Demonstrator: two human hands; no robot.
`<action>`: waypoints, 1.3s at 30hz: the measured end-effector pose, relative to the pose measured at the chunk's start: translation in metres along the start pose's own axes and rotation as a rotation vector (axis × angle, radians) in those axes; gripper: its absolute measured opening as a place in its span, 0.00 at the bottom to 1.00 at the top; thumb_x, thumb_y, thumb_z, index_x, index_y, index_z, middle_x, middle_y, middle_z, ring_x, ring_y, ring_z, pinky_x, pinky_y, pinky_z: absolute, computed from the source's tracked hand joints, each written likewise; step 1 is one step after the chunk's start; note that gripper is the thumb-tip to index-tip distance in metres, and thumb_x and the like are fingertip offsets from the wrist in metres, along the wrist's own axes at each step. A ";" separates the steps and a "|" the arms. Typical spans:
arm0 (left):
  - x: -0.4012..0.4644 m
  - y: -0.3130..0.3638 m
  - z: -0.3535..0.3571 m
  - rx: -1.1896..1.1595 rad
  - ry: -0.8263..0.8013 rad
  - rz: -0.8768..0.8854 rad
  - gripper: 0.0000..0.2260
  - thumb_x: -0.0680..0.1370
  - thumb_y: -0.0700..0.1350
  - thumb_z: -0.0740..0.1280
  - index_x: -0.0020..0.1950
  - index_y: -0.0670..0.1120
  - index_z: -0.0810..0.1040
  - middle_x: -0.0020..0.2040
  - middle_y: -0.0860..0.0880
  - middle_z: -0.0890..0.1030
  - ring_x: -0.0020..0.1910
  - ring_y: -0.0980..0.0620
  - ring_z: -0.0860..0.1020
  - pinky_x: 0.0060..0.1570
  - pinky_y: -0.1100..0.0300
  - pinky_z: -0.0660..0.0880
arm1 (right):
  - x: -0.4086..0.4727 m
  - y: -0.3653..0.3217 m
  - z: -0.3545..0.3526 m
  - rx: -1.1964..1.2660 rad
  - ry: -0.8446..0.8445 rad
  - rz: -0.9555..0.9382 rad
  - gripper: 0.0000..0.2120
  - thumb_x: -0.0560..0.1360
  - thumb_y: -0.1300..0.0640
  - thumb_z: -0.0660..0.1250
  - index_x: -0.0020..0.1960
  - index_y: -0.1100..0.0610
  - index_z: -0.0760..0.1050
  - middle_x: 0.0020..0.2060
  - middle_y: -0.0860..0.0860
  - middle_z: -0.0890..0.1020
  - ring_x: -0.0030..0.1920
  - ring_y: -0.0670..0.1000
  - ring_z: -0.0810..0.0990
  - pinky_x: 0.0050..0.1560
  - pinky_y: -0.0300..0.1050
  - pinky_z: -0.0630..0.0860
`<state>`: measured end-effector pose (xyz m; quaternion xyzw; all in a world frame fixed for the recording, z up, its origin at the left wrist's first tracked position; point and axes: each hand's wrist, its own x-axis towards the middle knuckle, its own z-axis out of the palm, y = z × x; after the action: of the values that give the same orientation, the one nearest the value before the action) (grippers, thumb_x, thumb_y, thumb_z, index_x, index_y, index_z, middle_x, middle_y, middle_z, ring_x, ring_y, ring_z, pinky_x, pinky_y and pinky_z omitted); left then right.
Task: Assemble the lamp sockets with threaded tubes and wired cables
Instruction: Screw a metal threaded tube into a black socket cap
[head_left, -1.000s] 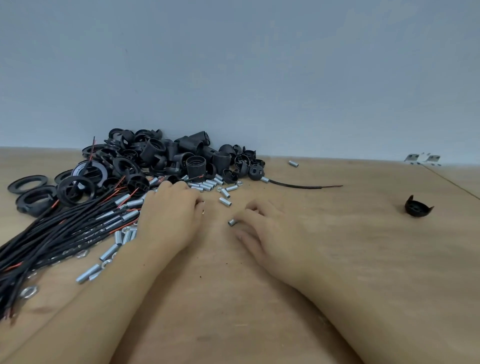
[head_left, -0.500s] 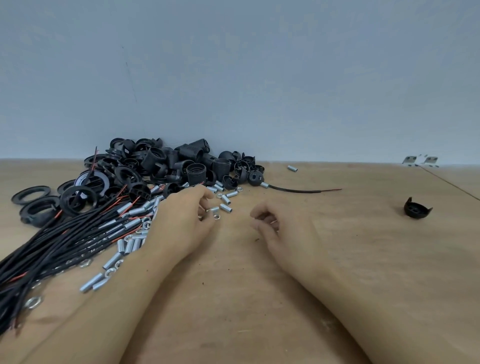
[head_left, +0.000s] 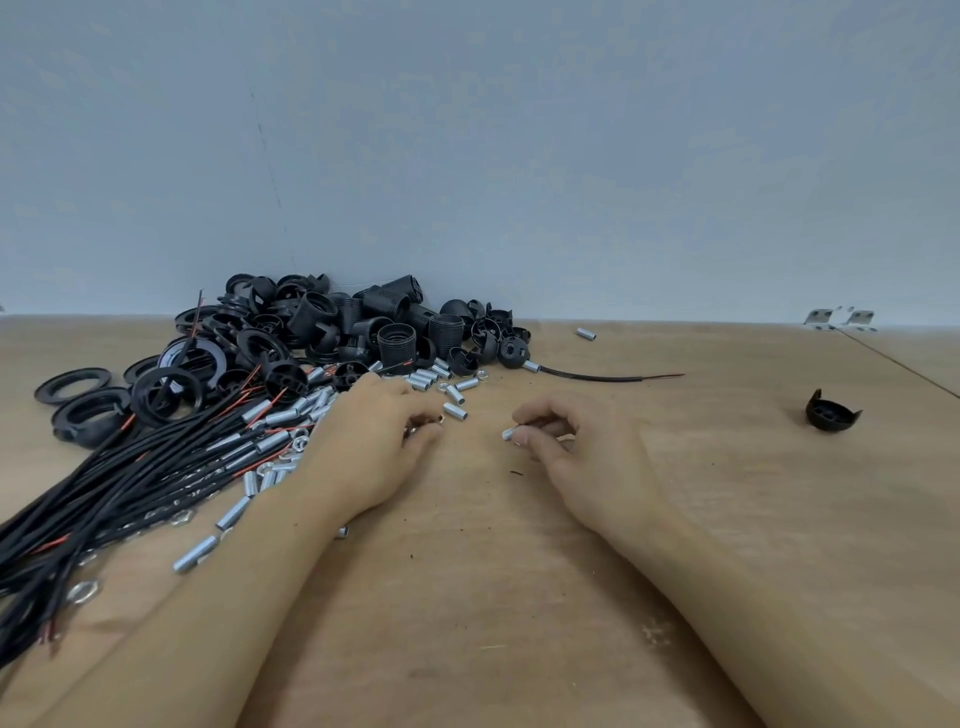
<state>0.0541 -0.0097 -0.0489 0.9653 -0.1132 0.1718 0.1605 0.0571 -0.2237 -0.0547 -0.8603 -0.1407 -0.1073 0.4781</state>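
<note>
both hands pinch small parts above the tabletop (head_left: 519, 597), right hand (head_left: 582, 457) a threaded tube (head_left: 510, 433), left hand (head_left: 379, 441) seemingly a nut (head_left: 439, 419), either liable to slip and roll among the loose tubes (head_left: 447, 387).

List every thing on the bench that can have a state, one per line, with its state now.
Right hand: fingers pinch a short threaded tube, lifted off the table.
Left hand: fingers curled round a small nut, only partly visible.
Loose threaded tubes: lying scattered, unassembled.
Cable bundle: lying loose, some tubes already on the wires.
Socket pile: heaped, unassembled.
Lone socket cap: apart at right, open side up.
</note>
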 end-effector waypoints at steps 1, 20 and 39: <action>0.001 0.000 0.001 0.000 0.009 -0.017 0.06 0.80 0.50 0.67 0.53 0.53 0.82 0.47 0.53 0.78 0.50 0.51 0.70 0.54 0.51 0.71 | 0.000 0.000 -0.001 0.020 0.007 0.008 0.03 0.74 0.56 0.73 0.45 0.48 0.81 0.37 0.42 0.83 0.41 0.42 0.81 0.45 0.37 0.78; -0.007 0.049 0.011 -1.028 0.123 -0.092 0.10 0.75 0.35 0.73 0.54 0.43 0.84 0.40 0.47 0.86 0.39 0.52 0.84 0.44 0.60 0.80 | -0.005 -0.014 -0.003 0.621 0.041 0.127 0.05 0.74 0.67 0.72 0.45 0.58 0.81 0.37 0.53 0.85 0.39 0.52 0.86 0.40 0.39 0.81; -0.019 0.065 0.020 -0.416 -0.078 0.363 0.05 0.77 0.42 0.71 0.50 0.47 0.86 0.47 0.53 0.85 0.50 0.52 0.79 0.53 0.52 0.75 | 0.005 -0.008 -0.014 0.799 0.295 0.394 0.03 0.75 0.66 0.70 0.48 0.66 0.79 0.37 0.55 0.81 0.33 0.46 0.82 0.40 0.38 0.80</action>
<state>0.0250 -0.0739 -0.0556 0.8815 -0.3233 0.1337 0.3172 0.0578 -0.2312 -0.0392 -0.5948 0.0644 -0.0733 0.7980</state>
